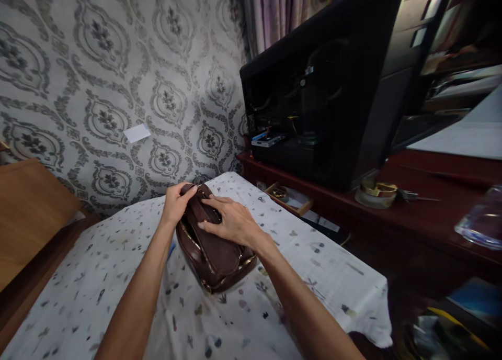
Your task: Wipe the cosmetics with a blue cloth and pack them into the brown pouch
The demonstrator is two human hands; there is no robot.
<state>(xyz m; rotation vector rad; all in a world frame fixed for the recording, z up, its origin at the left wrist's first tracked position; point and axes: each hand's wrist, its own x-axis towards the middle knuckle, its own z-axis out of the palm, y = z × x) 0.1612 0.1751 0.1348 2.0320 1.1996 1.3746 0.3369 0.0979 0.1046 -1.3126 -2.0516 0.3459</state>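
The left grip (178, 203) clasps the far end of a brown bag (214, 250), thumb on top. The right grip (235, 221) is unclenched, its fingers and thumb spread apart and resting on the bag's upper side. The bag lies beneath both grips on a white patterned cloth (129, 245), an unfastened zipper edge showing nearer than the left grip. Rightward of the right grip stand an open drawer (306, 207), then a dark-red counter (415, 216) bearing a gold-lidded jar (376, 193).
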